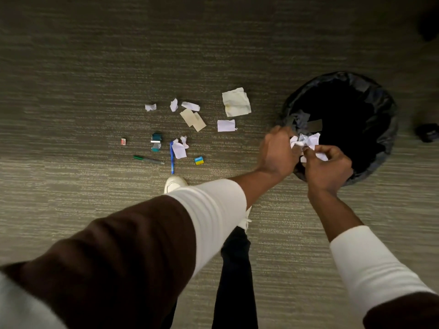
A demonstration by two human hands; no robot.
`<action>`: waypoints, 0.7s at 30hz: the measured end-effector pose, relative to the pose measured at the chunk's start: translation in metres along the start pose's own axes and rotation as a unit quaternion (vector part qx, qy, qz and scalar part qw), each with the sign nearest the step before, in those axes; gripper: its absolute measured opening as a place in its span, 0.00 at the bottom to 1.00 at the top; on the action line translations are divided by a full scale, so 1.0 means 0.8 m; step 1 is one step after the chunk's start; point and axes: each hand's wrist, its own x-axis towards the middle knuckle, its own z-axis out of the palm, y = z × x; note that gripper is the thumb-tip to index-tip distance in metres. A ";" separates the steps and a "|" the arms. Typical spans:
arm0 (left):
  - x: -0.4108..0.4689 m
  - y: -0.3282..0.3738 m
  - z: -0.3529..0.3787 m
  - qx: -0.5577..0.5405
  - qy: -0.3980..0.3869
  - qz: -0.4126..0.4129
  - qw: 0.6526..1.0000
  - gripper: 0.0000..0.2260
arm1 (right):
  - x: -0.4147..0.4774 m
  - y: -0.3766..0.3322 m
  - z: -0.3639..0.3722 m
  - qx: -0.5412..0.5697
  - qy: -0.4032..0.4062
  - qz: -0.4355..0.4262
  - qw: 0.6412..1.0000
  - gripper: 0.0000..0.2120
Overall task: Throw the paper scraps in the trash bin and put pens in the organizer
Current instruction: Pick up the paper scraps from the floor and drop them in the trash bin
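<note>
A round trash bin with a black liner stands on the carpet at the right. Over its near rim my left hand and my right hand both grip a crumpled bunch of white paper scraps. Several more paper scraps lie on the floor to the left, among them a large cream sheet, a white piece and a tan piece. A blue pen and a green pen lie on the carpet near my shoe. No organizer is in view.
Small items sit among the scraps: a teal stapler-like object, a red-and-white eraser and a blue-and-yellow block. My white shoe and dark trouser leg stand below. A dark object lies right of the bin.
</note>
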 end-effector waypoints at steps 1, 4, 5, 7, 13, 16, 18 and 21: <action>0.004 0.005 0.006 0.002 -0.010 0.001 1.000 0.09 | 0.008 0.000 -0.001 -0.007 0.000 0.006 1.000 0.11; 0.013 0.017 0.020 0.007 -0.041 0.000 0.999 0.15 | 0.026 -0.002 -0.006 -0.032 -0.001 0.033 0.999 0.09; 0.015 0.020 0.022 0.002 -0.051 -0.003 0.999 0.18 | 0.030 -0.003 -0.008 -0.040 0.000 0.040 0.998 0.09; 0.015 0.024 0.023 0.001 -0.072 0.000 0.997 0.23 | 0.034 -0.002 -0.009 -0.053 0.008 0.043 0.998 0.07; 0.010 0.008 0.001 0.010 -0.064 0.026 0.998 0.20 | 0.024 -0.009 -0.008 -0.057 0.005 0.019 0.998 0.18; 0.016 -0.016 -0.024 -0.004 -0.054 0.021 0.998 0.13 | 0.014 -0.015 -0.003 -0.050 -0.004 0.004 0.999 0.19; 0.024 -0.039 -0.045 0.009 -0.048 0.006 0.999 0.07 | 0.001 -0.027 0.002 -0.042 -0.001 -0.043 0.998 0.17; 0.033 -0.079 -0.084 0.041 -0.025 -0.030 0.998 0.06 | -0.026 -0.053 0.018 -0.016 -0.030 -0.169 0.985 0.10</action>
